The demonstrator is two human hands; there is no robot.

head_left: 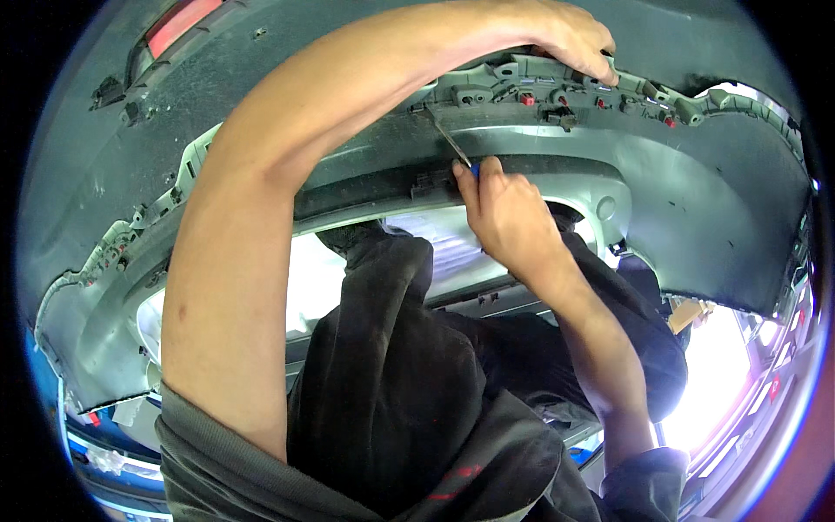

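Observation:
A large dark grey car bumper cover (pixel 365 170), seen from its inner side, arches in front of me. Along its upper edge runs a grey plastic bracket strip (pixel 487 90) with red clips (pixel 527 99). My left hand (pixel 570 39) reaches across the top, its fingers curled down over the strip right of centre; the thumb is hidden. In my right hand (pixel 515 213), near the middle, is a screwdriver (pixel 452 142) with a thin metal shaft and a blue handle, mostly covered by the fingers. Its tip points up and left, close below the strip; whether it touches cannot be made out.
My legs (pixel 383 374) in dark trousers are below, behind the cover's lower opening. A red reflector (pixel 181 24) sits at the upper left. Blue racking (pixel 113 470) stands at the lower left. Bright light comes in at the right, beside a cardboard piece (pixel 689 315).

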